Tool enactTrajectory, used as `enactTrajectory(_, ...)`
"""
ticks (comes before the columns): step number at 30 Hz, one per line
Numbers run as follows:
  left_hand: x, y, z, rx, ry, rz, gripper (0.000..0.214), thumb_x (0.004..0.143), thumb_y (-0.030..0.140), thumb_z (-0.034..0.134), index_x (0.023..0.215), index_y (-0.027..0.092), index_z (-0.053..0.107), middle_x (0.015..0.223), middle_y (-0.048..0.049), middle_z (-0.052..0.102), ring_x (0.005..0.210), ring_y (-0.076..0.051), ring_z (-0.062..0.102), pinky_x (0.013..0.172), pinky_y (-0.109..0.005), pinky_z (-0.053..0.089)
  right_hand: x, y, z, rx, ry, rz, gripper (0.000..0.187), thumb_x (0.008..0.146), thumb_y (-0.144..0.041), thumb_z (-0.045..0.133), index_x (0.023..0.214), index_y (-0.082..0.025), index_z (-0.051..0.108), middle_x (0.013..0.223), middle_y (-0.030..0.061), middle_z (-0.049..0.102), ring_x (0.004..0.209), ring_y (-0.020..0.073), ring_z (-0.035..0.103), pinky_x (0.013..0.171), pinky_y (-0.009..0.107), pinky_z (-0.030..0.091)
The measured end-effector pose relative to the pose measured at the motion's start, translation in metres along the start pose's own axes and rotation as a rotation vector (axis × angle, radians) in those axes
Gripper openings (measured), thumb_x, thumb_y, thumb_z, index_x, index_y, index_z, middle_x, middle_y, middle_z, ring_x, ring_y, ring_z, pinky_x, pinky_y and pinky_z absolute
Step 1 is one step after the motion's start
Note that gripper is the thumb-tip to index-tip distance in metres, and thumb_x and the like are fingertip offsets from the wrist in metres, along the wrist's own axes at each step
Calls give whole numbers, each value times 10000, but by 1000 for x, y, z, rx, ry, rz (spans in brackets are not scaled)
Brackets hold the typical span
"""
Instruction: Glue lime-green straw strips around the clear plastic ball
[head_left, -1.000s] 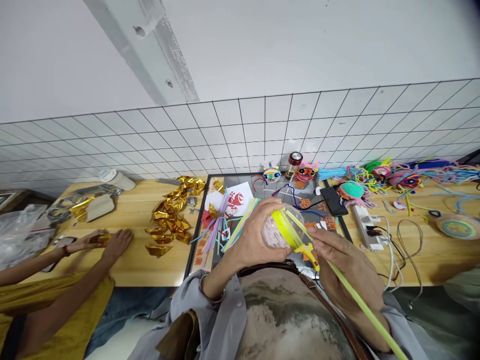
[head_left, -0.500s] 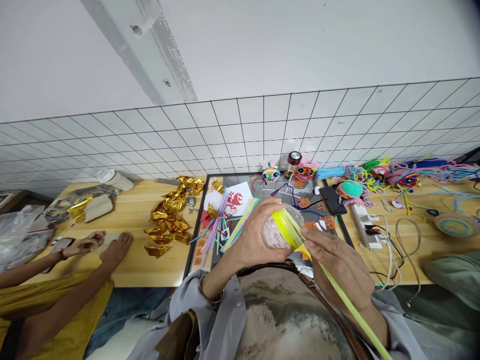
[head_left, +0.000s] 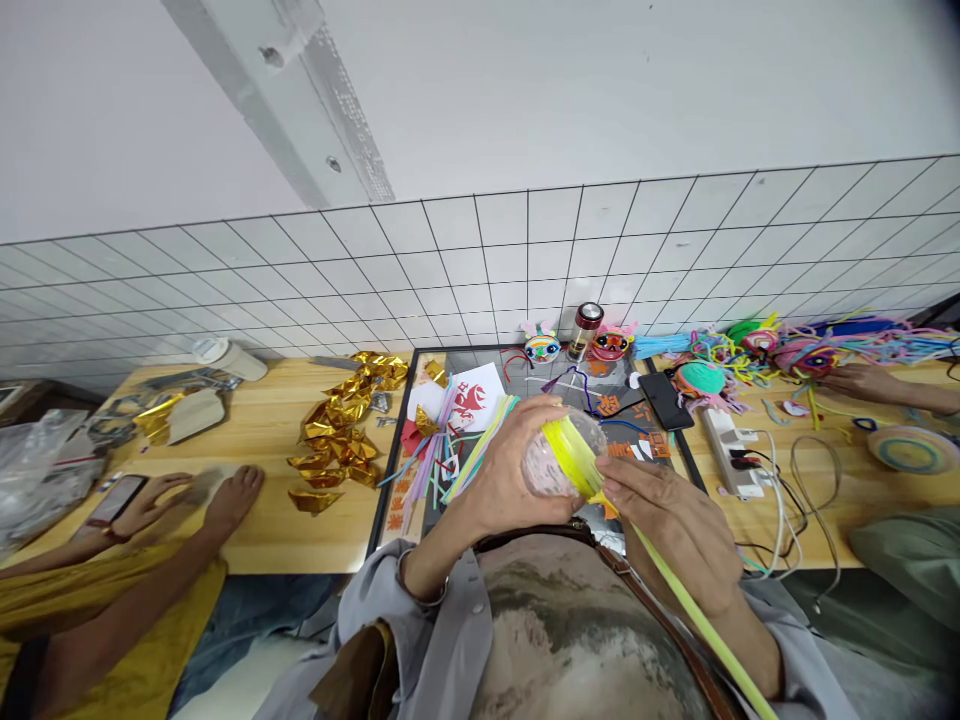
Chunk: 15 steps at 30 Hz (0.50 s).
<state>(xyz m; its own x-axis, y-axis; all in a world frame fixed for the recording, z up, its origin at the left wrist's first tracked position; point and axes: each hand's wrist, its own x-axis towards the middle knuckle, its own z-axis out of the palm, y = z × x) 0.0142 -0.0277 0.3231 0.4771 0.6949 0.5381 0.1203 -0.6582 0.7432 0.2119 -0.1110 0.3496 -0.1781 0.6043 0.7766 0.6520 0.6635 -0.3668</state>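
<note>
My left hand [head_left: 510, 465] is wrapped around a clear round ball [head_left: 544, 470], held just above the table's front edge before my body. A band of bright yellow strip [head_left: 568, 455] circles the ball. My right hand [head_left: 671, 515] presses its fingertips on the strip at the ball's right side. From those fingers a long pale yellow tail [head_left: 705, 625] hangs down to the right. A small orange-yellow piece [head_left: 604, 502] shows below the right fingertips. What the ball's underside looks like is hidden.
Pastel chenille stems [head_left: 431, 450] and a white sheet with a red paper cutting [head_left: 472, 398] lie left of the ball. Behind stand a flask [head_left: 585, 332] and decorated balls [head_left: 541, 343]. A phone [head_left: 666, 401] and power strip [head_left: 727, 455] lie right. Co-workers' hands [head_left: 236, 495] are at both sides.
My right hand has shifted slightly left, and the yellow strips lie closer together on the ball. The left co-worker's hand has moved, uncovering a phone. A co-worker's hand has appeared at far right.
</note>
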Motion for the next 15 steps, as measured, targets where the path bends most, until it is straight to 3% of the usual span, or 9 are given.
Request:
enactTrajectory(4,-1,-2,1,-14,5,3,851,640,296,857,1391,276,457,1427,-145,544,1329,-347,554,1097,-560,467,3,0,-1,-41,-28,-111,475,860,-7,646,1285,-216,685,1239,106,763,1023,262,783,809,376,698)
enactTrajectory(10,-2,-2,1,1,-14,-5,901,615,275,868,1409,298,443,1443,-136,527,1331,-351,547,1099,-561,461,11,-3,-5,-51,-43,-82,418,892,-34,617,1198,-305,707,1182,43,788,971,236,795,779,356,702)
enactTrajectory(15,-1,-3,2,-5,-8,5,897,617,281,869,1408,298,447,1446,-136,521,1329,-351,545,1100,-556,459,7,-2,-4,-60,-36,-127,346,905,-33,603,1193,-193,709,1131,117,801,994,241,789,796,364,691)
